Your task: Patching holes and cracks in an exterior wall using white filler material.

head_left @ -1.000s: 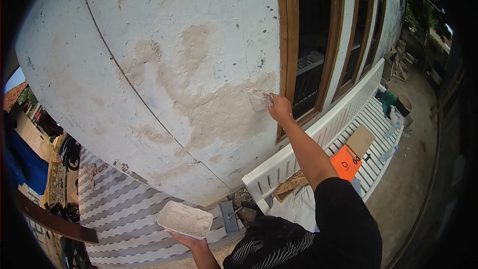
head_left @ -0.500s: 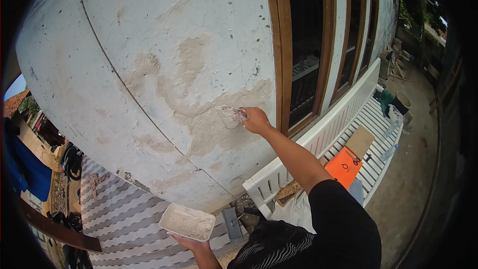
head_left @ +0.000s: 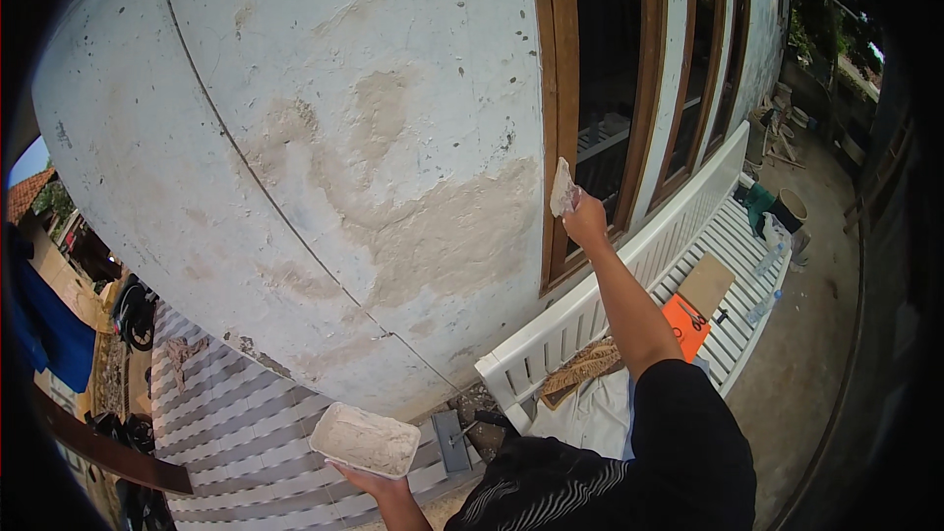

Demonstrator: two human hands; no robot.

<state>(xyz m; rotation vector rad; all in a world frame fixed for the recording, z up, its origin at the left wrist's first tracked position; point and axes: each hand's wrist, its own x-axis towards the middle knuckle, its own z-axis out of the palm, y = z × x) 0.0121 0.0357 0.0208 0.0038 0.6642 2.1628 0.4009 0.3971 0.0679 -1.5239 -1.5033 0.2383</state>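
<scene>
My left hand (head_left: 372,482) supports a white rectangular tub (head_left: 364,441) of pale beige paste from underneath, low in the picture. My right hand (head_left: 586,216), arm stretched up, is closed on a putty knife (head_left: 562,187) smeared with paste. The blade is tilted up at the brown wooden window frame (head_left: 554,88), just right of a rough beige patch (head_left: 442,226) on the weathered white wall (head_left: 374,10). I cannot tell whether the blade touches anything.
A white slatted bench (head_left: 521,374) along the wall holds cardboard (head_left: 706,282), an orange sheet (head_left: 688,339), scissors, bottles and cloths. A metal float (head_left: 450,441) lies near its end. A concrete path (head_left: 816,315) runs right; striped tiles (head_left: 226,433) cover the lower left.
My right hand with the putty knife swept down and left across the patch, then moved right and up to the window frame, the blade now more upright. My left hand and tub have barely moved.
</scene>
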